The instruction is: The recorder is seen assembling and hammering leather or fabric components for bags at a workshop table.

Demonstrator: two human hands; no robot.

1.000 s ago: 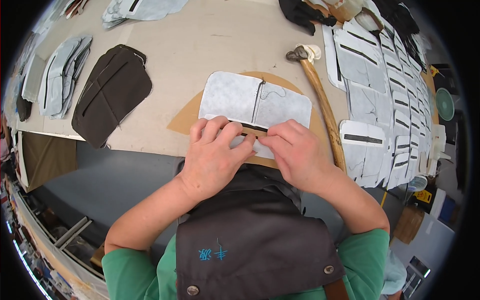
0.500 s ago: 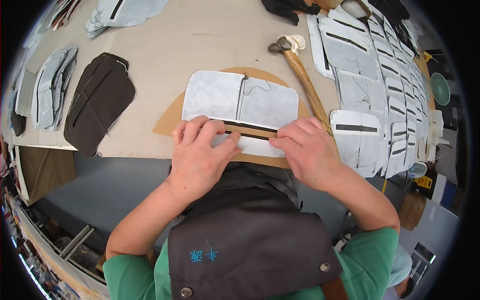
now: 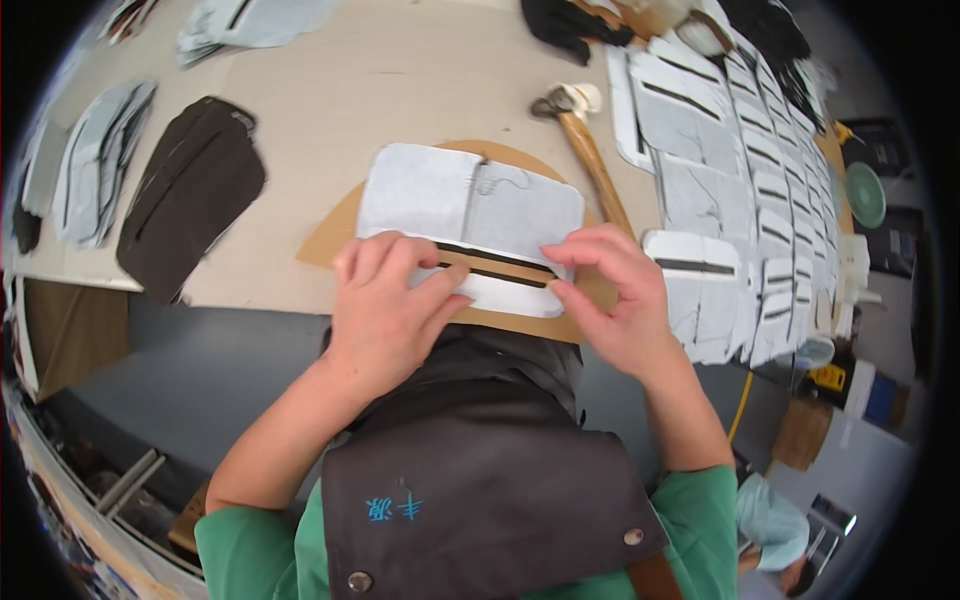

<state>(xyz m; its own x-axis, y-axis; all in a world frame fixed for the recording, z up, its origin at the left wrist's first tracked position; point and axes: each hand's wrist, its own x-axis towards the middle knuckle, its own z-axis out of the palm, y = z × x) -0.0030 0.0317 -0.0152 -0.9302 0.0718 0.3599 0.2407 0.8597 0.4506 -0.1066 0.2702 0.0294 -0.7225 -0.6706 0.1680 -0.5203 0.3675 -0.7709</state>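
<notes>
White panel [image 3: 448, 208] | left hand [image 3: 385, 305] hides its lower-left corner (grip: cannot tell) | right hand [image 3: 634, 303]: thumb, forefinger parted

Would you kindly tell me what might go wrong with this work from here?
The white panel might shift if the left hand, resting on its left side, lifts. Its loose thread could snag on a finger. The right hand might knock the hammer, whose handle lies close by.

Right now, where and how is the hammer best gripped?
Probably the hammer's wooden handle, around its visible middle, with the right hand coming from the near right: the handle is long and slim, slanting toward that hand, with the head at the far end.
</notes>
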